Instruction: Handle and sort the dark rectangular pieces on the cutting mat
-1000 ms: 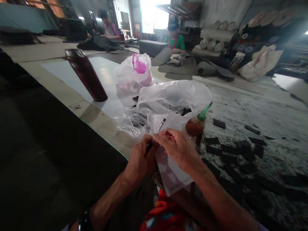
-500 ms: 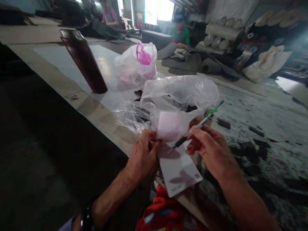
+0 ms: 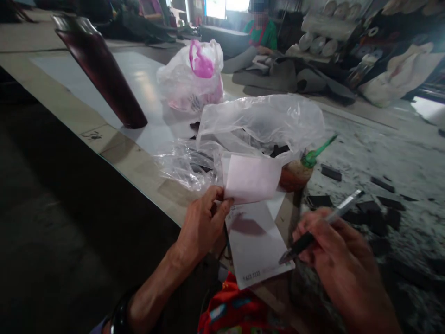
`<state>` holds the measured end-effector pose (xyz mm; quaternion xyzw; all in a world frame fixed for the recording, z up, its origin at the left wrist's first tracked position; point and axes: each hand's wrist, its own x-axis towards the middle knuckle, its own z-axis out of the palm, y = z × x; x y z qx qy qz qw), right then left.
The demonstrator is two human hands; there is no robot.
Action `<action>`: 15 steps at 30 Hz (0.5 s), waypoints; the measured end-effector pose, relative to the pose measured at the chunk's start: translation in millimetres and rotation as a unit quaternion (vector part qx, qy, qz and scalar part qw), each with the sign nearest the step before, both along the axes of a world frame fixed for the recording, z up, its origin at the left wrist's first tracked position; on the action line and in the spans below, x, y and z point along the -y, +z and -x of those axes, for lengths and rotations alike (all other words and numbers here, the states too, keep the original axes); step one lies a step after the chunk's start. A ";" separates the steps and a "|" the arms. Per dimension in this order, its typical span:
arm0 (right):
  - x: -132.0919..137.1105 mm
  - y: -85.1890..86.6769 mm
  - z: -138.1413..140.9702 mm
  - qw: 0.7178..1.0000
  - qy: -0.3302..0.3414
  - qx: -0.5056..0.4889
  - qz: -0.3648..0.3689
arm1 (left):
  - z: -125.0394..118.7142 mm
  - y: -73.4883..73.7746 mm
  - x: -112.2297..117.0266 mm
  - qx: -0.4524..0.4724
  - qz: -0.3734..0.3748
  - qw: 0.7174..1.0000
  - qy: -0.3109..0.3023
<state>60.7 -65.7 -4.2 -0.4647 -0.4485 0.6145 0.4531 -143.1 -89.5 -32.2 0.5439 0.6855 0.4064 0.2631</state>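
My left hand (image 3: 205,222) pinches the lower left corner of a folded-up sheet of paper (image 3: 253,178), thumb and forefinger closed on its edge. Below that sheet lies a white notepad page (image 3: 255,246) with faint handwriting near its top and small print along its bottom edge. In my right hand (image 3: 333,250) is a pen (image 3: 325,227) with a dark grip and a clear barrel. Its tip points down and left over the page's lower right corner; whether it touches cannot be seen. A small brown bottle with a green nozzle (image 3: 299,174) stands just behind the pages.
Clear plastic bags (image 3: 260,123) lie behind the paper, with a tied white and pink bag (image 3: 194,79) farther back. A dark red flask (image 3: 104,76) stands at left. Black scraps (image 3: 371,208) litter the right side. A person in green (image 3: 262,35) is across the table.
My right hand has moved right and down with the pen, away from the upper page. My left hand keeps its pinch on the sheet. The view has shifted slightly.
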 end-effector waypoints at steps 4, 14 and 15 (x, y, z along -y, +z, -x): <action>4.8 4.5 -1.9 0.998 -0.041 0.033 -0.040 | 0.1 -0.7 0.4 -0.016 -0.002 1.000 0.005; -0.8 -1.9 15.5 0.971 -0.001 0.236 -0.050 | 1.5 -0.2 1.0 -0.031 -0.004 0.999 0.008; -0.6 -1.6 15.8 0.967 0.008 0.248 -0.062 | 1.2 -0.2 1.1 -0.038 -0.004 0.999 0.011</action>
